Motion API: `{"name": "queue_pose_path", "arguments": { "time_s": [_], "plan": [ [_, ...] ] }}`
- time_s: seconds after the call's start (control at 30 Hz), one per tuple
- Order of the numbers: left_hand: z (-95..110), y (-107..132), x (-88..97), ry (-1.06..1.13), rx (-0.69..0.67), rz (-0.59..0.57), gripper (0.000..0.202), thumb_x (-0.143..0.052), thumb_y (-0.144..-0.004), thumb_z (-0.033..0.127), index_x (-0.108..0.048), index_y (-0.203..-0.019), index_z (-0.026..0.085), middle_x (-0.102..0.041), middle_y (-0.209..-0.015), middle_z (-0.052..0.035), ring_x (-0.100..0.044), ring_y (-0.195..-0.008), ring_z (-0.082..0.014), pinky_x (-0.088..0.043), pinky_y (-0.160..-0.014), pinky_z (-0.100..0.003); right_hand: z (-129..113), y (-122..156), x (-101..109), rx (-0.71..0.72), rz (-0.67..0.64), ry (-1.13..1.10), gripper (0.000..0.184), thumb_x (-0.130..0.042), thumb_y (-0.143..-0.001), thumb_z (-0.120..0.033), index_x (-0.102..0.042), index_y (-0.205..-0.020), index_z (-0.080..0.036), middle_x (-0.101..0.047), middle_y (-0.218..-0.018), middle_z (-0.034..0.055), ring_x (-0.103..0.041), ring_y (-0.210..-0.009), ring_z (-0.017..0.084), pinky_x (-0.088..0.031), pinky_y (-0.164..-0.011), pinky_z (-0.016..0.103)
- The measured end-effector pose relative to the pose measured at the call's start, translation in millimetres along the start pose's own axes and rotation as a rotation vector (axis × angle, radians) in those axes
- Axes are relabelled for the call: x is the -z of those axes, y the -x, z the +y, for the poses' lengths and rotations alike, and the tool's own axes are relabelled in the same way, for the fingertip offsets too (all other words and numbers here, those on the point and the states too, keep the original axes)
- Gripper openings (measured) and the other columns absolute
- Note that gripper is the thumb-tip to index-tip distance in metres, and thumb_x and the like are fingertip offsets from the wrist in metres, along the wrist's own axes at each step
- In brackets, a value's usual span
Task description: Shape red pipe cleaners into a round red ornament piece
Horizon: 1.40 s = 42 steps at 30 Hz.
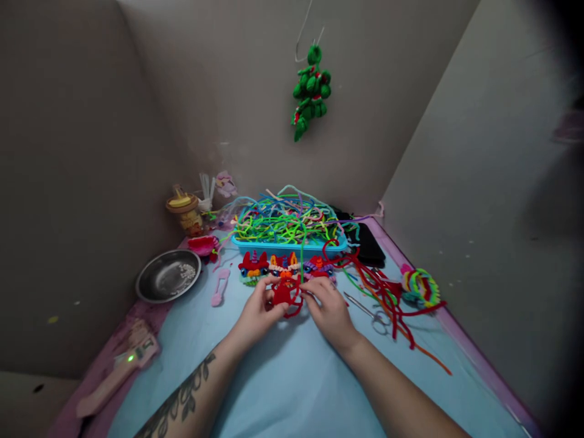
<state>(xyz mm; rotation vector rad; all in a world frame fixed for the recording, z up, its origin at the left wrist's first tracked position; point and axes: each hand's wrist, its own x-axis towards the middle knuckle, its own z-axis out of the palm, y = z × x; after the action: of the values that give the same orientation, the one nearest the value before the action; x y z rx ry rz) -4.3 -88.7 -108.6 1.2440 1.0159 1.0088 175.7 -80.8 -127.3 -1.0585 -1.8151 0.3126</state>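
Observation:
Low over the middle of the table, my left hand (261, 309) is closed round a red fuzzy pipe-cleaner piece (283, 293), its solid part under the thumb and a loop of red stem sticking out to the right. My right hand (329, 309) pinches at the right side of that loop. A green pipe cleaner (302, 252) rises upright from its fingertips. Just behind the hands stand three colourful pipe-cleaner animal figures (255, 266) in a row, partly hidden by the fingers. To the right of my right hand lie scissors (371, 315).
A blue tray (269, 248) heaped with pipe cleaners stands behind. At right are loose red pipe cleaners (395, 304), a coiled bundle (422, 287) and a black flat object (370, 244). Left holds a metal bowl (157, 281), a pink clip-shaped piece (220, 287) and a glue gun (123, 365).

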Motion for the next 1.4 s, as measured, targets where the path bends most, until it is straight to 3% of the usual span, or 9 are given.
{"name": "queue_pose_path", "arguments": {
  "time_s": [0.17,0.33,0.47,0.7,0.83,0.93,1.1,1.23,1.4],
  "plan": [
    [3,4,-4.3,-0.03,0.014,-0.053,0.049,-0.066,-0.072,0.025,-0.042,-0.114,0.019,-0.06,-0.075,0.0012,-0.054,-0.064,-0.0115,-0.038,-0.059,-0.022,-3,0,3,0.076,-0.081,0.081,0.021,-0.047,-0.084,-0.012,-0.065,-0.092,-0.022,-0.059,-0.085,0.0066,-0.054,-0.086,0.02,-0.046,-0.078,0.035],
    [3,2,-6.1,-0.094,-0.026,0.052,0.048,-0.066,-0.071,0.027,-0.043,-0.112,0.019,-0.064,-0.081,-0.0017,-0.058,-0.069,-0.0148,-0.041,-0.062,-0.024,-7,-1,7,0.104,-0.069,0.054,0.022,-0.048,-0.084,-0.011,-0.066,-0.09,-0.022,-0.061,-0.086,0.0068,-0.054,-0.084,0.02,-0.047,-0.079,0.036],
    [2,1,-4.8,-0.083,-0.044,0.064,0.049,-0.067,-0.071,0.03,-0.041,-0.111,0.019,-0.066,-0.088,-0.0047,-0.061,-0.079,-0.0182,-0.044,-0.07,-0.028,-12,1,6,0.081,-0.064,-0.026,0.023,-0.047,-0.083,-0.011,-0.066,-0.089,-0.024,-0.064,-0.086,0.0057,-0.057,-0.085,0.019,-0.047,-0.079,0.035],
    [2,4,-5.1,-0.104,-0.061,0.012,0.049,-0.065,-0.074,0.03,-0.042,-0.115,0.018,-0.066,-0.088,-0.0055,-0.062,-0.08,-0.0187,-0.046,-0.073,-0.03,-20,-2,1,-0.173,-0.047,-0.182,0.019,-0.05,-0.077,-0.013,-0.067,-0.079,-0.022,-0.067,-0.075,0.0023,-0.06,-0.071,0.017,-0.047,-0.067,0.029],
    [-1,3,-3.4,-0.114,-0.07,0.025,0.047,-0.064,-0.075,0.029,-0.043,-0.116,0.018,-0.066,-0.091,-0.0062,-0.062,-0.083,-0.0192,-0.047,-0.074,-0.031,-16,-5,-2,-0.428,-0.092,-0.321,0.012,-0.054,-0.073,-0.019,-0.065,-0.076,-0.02,-0.064,-0.069,0.0013,-0.056,-0.061,0.015,-0.043,-0.056,0.025],
    [-1,3,-1.9,-0.145,-0.096,0.015,0.046,-0.063,-0.076,0.027,-0.043,-0.117,0.018,-0.065,-0.096,-0.0071,-0.062,-0.086,-0.0194,-0.047,-0.077,-0.031,-13,-6,-3,-0.515,-0.153,-0.448,0.01,-0.053,-0.072,-0.021,-0.062,-0.078,-0.019,-0.06,-0.064,-0.0012,-0.053,-0.058,0.014,-0.04,-0.053,0.023],
    [0,3,-2.4,-0.221,-0.116,0.041,0.045,-0.061,-0.076,0.027,-0.044,-0.117,0.017,-0.065,-0.089,-0.0062,-0.062,-0.082,-0.0198,-0.048,-0.073,-0.03,-15,-3,-5,-0.517,-0.265,-0.516,0.018,-0.048,-0.073,-0.017,-0.056,-0.089,-0.022,-0.059,-0.069,-0.0026,-0.055,-0.061,0.013,-0.04,-0.056,0.023],
    [-1,2,-2.3,-0.245,-0.137,0.088,0.044,-0.061,-0.076,0.026,-0.043,-0.116,0.017,-0.065,-0.095,-0.008,-0.062,-0.086,-0.0205,-0.047,-0.074,-0.031,-18,1,-6,-0.475,-0.33,-0.457,0.031,-0.05,-0.071,-0.012,-0.05,-0.1,-0.023,-0.062,-0.078,-0.0011,-0.055,-0.06,0.013,-0.039,-0.054,0.023],
    [-7,0,-0.7,-0.21,-0.117,0.116,0.047,-0.062,-0.075,0.026,-0.043,-0.117,0.017,-0.065,-0.094,-0.0071,-0.062,-0.085,-0.0198,-0.046,-0.074,-0.03,-17,6,-10,-0.407,-0.415,-0.31,0.049,-0.052,-0.066,-0.006,-0.045,-0.11,-0.024,-0.046,-0.056,-0.0083,-0.044,-0.047,0.011,-0.029,-0.046,0.021]
  ]
}}
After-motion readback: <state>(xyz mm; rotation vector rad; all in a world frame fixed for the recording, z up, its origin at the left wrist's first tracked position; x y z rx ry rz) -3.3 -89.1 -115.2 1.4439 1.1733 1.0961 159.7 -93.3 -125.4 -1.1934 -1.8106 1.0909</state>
